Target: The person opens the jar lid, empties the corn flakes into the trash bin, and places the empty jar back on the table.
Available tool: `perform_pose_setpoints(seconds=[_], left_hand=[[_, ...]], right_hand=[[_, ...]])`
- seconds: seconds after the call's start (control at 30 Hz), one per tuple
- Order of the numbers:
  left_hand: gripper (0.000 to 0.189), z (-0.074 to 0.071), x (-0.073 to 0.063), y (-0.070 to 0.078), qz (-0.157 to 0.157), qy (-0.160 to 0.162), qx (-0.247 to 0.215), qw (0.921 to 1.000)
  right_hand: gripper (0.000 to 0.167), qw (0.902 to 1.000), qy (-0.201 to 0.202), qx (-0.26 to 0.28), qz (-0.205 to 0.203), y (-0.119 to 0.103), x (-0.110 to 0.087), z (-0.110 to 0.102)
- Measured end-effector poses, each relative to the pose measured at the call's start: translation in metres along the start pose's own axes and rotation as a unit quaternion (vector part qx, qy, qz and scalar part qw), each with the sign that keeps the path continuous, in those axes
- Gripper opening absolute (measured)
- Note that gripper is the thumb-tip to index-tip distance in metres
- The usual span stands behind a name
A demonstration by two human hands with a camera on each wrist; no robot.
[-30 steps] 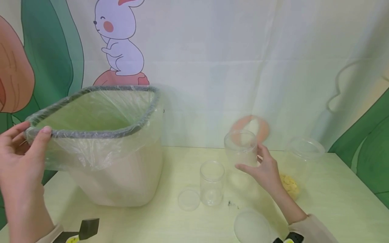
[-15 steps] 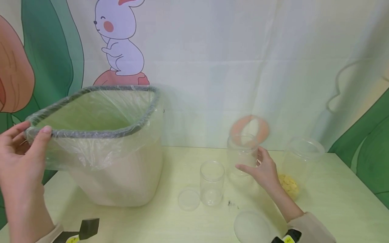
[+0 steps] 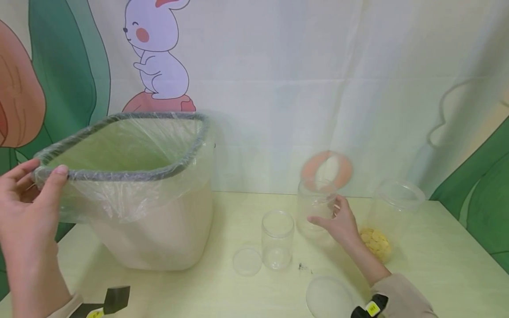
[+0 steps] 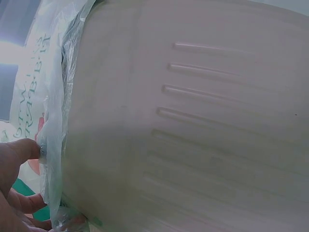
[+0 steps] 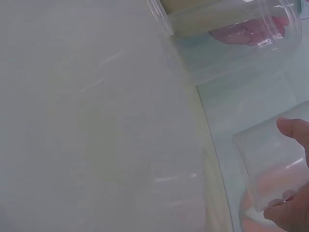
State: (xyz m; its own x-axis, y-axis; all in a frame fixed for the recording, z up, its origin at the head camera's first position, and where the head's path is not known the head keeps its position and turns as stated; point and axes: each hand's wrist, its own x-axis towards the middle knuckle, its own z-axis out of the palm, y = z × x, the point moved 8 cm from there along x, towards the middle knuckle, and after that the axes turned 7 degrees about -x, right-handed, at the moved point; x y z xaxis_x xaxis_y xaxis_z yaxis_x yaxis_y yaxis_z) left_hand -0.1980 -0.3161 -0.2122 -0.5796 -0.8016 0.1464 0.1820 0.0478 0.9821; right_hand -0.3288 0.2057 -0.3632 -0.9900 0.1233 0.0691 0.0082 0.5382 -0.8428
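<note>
My left hand (image 3: 33,201) grips the near left corner of a trash bin (image 3: 159,229), its thumb over the grey rim (image 3: 119,175) and the clear bin liner (image 3: 115,198). In the left wrist view, fingers (image 4: 24,147) pinch the liner against the rim. At the table's back, my right hand (image 3: 338,223) holds a clear jar (image 3: 314,212) from the right side, thumb in front. This jar stands upright and has no lid on. In the right wrist view, thumb and fingertips hold the jar (image 5: 265,159). The hand hides part of it.
A smaller clear jar (image 3: 277,240) and a round clear lid (image 3: 246,261) stand left of my right hand. Beyond my forearm is a large jar (image 3: 399,212) with yellow pieces (image 3: 375,244). A bigger lid (image 3: 330,296) lies at the front, below some dark specks (image 3: 302,266).
My right hand has lowered the clear jar, slightly to the right, toward the tabletop at the back. The left hand on the bin rim has not moved.
</note>
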Motion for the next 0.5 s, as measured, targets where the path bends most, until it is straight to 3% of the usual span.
perform_pose_setpoints(seconds=[0.5], left_hand=[[0.048,0.000,0.001,-0.001,0.002,0.001,0.018,0.9998]], right_hand=[[0.096,0.9993,-0.012,-0.019,0.029,0.013,0.006,0.006]])
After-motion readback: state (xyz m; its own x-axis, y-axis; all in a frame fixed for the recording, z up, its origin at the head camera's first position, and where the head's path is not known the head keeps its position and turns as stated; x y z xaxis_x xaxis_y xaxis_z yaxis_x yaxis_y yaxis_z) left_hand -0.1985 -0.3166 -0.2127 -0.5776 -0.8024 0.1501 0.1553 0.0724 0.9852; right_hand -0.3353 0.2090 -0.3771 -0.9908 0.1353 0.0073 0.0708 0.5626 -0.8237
